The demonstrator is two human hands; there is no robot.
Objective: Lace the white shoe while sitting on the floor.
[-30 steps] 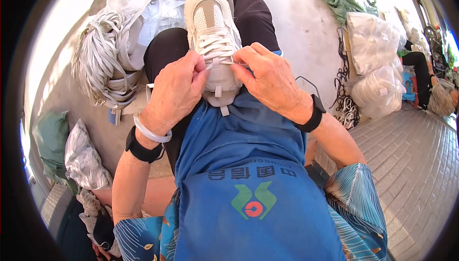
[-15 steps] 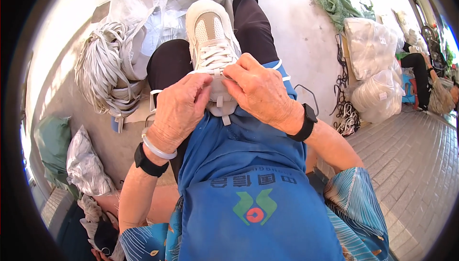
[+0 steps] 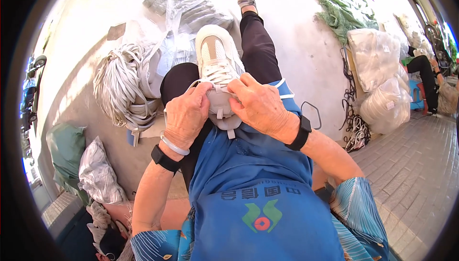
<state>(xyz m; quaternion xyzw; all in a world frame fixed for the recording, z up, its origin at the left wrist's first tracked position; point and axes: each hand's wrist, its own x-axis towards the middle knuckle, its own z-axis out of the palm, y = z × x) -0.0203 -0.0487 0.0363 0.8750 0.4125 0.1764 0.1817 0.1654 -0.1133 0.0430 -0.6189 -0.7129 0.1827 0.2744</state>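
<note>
From here, the shoe (image 3: 213, 53) rests on the person's lap (image 3: 251, 148), toe toward twelve o'clock. Left hand (image 3: 187, 113) at its eight, right hand (image 3: 264, 103) at four: both pinched closed, apparently gripping lace (image 3: 219, 73). Tension both sides evenly.

The pinching fingers (image 3: 203, 90) hide short stretches of the lace (image 3: 219, 74) and parts of the shoe (image 3: 213, 53) beneath. The lower edge cuts off the apron (image 3: 256, 177), and another person (image 3: 424, 75) at far right shows only in part.
</note>
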